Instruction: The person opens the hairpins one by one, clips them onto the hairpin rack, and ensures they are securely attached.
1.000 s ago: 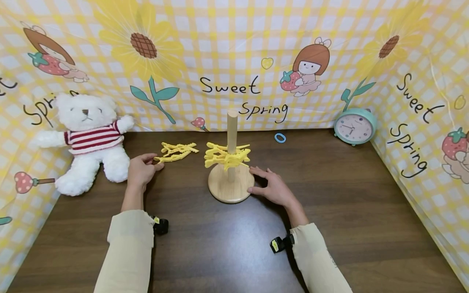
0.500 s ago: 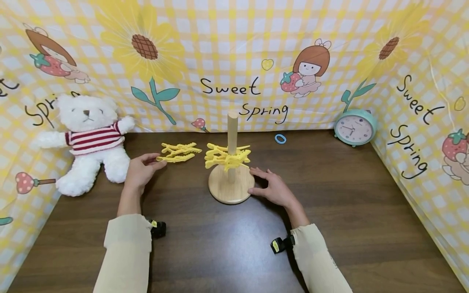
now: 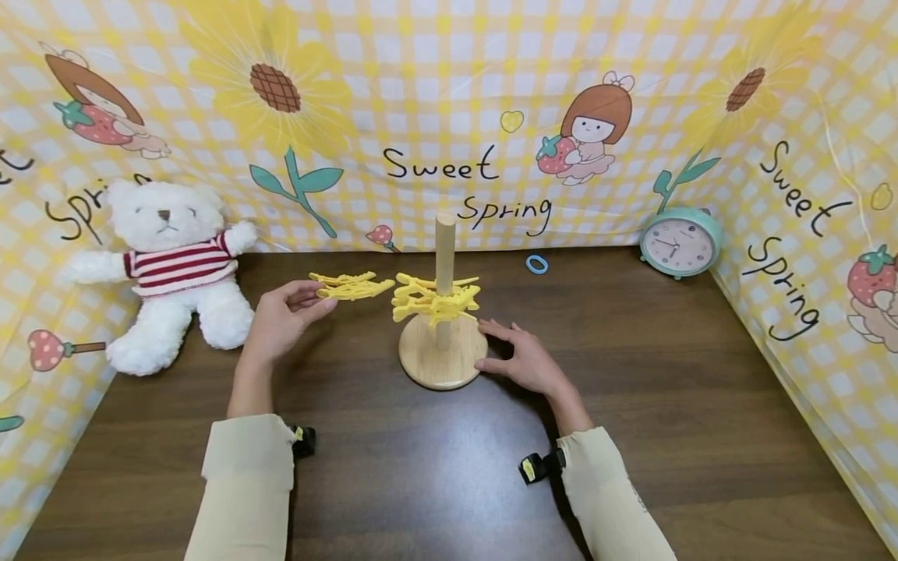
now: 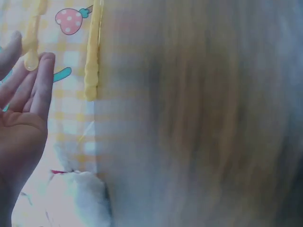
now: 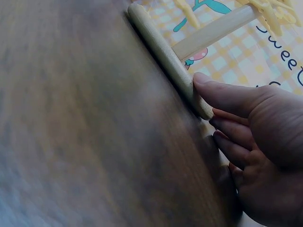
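My left hand (image 3: 284, 315), at the left of the table, pinches one slim yellow clip (image 4: 32, 40) by its end between thumb and fingers. Its far end points right, just over other loose yellow clips (image 3: 344, 277). At the table's middle stands an upright wooden stand (image 3: 438, 365) with a round base and a post. A cluster of several yellow clips (image 3: 433, 300) sits around the post above the base. My right hand (image 3: 526, 360) holds the base's right rim, with the thumb (image 5: 222, 93) on the edge and the fingers beside it.
A white teddy bear (image 3: 184, 265) in a striped shirt sits at the back left. By the back wall lies a small blue ring (image 3: 536, 265). A mint-green alarm clock (image 3: 679, 243) stands at the back right. Checked cloth (image 3: 449, 93) surrounds the table.
My left hand has moved right and away from me, drawing one yellow clip off toward the stand. The loose clips have shifted slightly. My right hand and the stand have stayed put.
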`<state>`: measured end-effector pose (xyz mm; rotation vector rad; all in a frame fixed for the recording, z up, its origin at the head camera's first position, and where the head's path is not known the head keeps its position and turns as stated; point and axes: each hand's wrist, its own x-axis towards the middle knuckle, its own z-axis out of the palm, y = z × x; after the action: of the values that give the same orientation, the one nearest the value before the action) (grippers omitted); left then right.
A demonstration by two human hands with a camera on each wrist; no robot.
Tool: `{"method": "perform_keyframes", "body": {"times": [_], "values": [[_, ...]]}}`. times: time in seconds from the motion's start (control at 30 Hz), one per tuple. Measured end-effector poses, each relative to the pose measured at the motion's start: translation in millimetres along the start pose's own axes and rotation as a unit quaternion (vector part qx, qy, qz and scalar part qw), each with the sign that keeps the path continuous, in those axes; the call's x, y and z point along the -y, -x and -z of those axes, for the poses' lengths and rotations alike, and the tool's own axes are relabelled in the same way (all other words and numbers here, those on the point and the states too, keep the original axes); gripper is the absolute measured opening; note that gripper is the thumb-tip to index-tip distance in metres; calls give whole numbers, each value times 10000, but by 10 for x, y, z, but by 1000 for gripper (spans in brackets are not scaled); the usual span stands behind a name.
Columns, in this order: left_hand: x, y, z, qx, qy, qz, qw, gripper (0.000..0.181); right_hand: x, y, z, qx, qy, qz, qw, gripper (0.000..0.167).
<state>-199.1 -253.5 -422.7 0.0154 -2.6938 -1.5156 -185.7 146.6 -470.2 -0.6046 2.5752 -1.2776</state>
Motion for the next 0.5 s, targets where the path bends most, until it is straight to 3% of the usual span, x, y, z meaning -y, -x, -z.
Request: {"method": "perform_keyframes", "body": {"times": [0.2,0.33,0.5], "values": [[-84,19,-48,-491,-540,-777,9943,40,-4,2,-2,7,30,-49,10000,65],[-144,24,-50,-1048,-824,-1318,9823,30,0,1,-4,13,18,-63,10000,65],[-234,34,-53,-1710,-508,-2041,9626,21,6,0,-3,2,14,-36,10000,66]]}}
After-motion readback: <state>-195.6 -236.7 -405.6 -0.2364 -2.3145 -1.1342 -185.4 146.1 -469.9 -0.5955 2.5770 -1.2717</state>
